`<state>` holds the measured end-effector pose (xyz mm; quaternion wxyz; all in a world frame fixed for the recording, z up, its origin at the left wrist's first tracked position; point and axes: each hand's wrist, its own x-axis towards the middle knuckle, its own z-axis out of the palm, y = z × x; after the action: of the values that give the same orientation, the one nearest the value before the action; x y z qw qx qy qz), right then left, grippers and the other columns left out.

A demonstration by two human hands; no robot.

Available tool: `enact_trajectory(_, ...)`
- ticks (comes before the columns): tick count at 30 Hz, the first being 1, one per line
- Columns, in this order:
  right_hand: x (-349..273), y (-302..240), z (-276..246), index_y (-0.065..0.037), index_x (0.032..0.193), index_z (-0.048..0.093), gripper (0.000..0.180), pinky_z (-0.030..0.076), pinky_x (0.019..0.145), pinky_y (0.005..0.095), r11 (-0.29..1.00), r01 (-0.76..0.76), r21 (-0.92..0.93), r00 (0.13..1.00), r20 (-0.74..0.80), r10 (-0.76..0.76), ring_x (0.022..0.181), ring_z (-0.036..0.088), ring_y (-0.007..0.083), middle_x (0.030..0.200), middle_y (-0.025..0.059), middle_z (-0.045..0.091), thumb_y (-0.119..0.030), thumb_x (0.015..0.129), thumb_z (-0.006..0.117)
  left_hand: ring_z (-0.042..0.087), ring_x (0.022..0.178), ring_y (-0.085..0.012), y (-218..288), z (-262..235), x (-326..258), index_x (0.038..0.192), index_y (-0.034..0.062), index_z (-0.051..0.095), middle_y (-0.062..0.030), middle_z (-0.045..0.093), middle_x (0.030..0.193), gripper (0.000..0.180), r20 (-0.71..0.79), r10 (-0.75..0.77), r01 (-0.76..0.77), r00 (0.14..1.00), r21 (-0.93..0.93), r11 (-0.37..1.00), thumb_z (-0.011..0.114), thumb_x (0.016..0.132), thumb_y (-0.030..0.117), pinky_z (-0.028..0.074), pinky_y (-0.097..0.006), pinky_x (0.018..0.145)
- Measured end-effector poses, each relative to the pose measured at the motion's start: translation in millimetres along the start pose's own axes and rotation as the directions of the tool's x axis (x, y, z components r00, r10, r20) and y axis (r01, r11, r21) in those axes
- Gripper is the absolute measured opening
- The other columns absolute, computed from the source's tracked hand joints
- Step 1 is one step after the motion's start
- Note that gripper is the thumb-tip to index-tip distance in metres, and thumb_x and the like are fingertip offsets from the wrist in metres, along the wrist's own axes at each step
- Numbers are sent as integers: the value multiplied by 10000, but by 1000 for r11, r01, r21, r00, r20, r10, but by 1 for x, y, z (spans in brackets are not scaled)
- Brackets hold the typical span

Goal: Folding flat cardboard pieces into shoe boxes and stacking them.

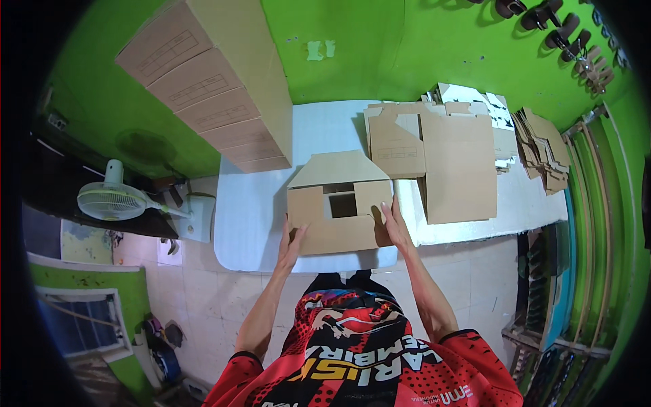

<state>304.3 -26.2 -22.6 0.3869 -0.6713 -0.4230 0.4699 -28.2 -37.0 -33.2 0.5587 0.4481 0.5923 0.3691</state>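
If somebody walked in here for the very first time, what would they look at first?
Probably the cardboard box near the middle, held between the person's left hand and right hand, with a gap in its top. Next, perhaps, the tall stack of brown boxes at the upper left, in front of the bright green wall. The sandals up at the top right might catch their eye too.

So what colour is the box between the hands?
The box is light brown, clearest in the head view.
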Motion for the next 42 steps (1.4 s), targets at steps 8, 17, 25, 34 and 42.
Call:
enact_trajectory(8,6,-2,0,46,1652,107,1067,257,1269,399,980,185,-74,981,73,-179,1568,293,367,1674,276,304,-474,950,719,101,1619,-373,19,7,18,1652,29,258,-298,130,1718,1021,70,269,-268,960,491,829,795,899,463,222,-424,1277)
enact_trajectory(17,24,20,6,88,1579,344,726,213,1284,400,972,123,-201,970,-181,-160,1549,315,394,1644,285,350,-420,1078,479,157,1613,-346,18,-4,29,1648,57,290,-256,156,1728,775,7,176,-164,984,401,901,654,1025,339,215,-418,1282)
enact_trajectory(25,109,19,-37,-9,1385,658,453,487,947,294,994,-77,75,994,81,71,1082,633,148,1172,61,703,-216,1010,509,307,1564,-260,32,-15,109,1570,71,480,-129,415,1659,523,-25,-29,27,999,-102,994,481,1071,226,223,-355,1268)
enact_trajectory(34,97,1,-23,-41,1250,729,290,522,866,325,941,-80,329,992,122,42,956,614,113,1041,-9,679,-109,1049,531,530,1298,-175,32,-31,120,1366,154,675,-12,653,1324,360,-4,-152,146,988,-243,959,563,1031,223,392,-490,1067)
enact_trajectory(42,109,16,-30,-33,1108,771,260,505,863,304,962,-17,271,994,108,-13,955,632,125,1014,14,707,-86,1031,529,603,1063,-118,24,-32,120,1186,133,753,20,699,1145,211,-56,-52,39,997,-214,976,630,1025,190,470,-343,911)
